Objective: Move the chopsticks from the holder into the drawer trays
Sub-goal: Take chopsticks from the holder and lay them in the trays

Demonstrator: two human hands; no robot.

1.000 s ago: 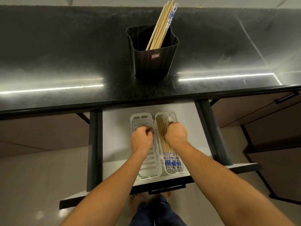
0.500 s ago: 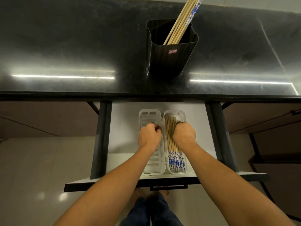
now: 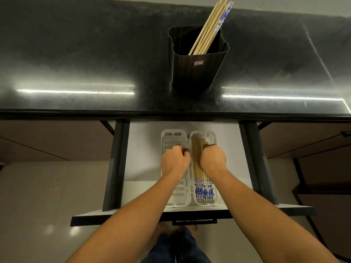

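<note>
Chopsticks in the right tray may scatter if the curled left hand and right hand, what they hold hidden, jolt it

Bare-armed: left forearm and right forearm uncovered to frame edge, left hand and right hand ungloved. Wearing dark blue trousers, denim-looking. Barefoot, judging by dim toes.

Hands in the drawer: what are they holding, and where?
Cannot tell. The left hand and right hand curl fingers at the long sides of the right tray, but their backs hide any grip.
</note>
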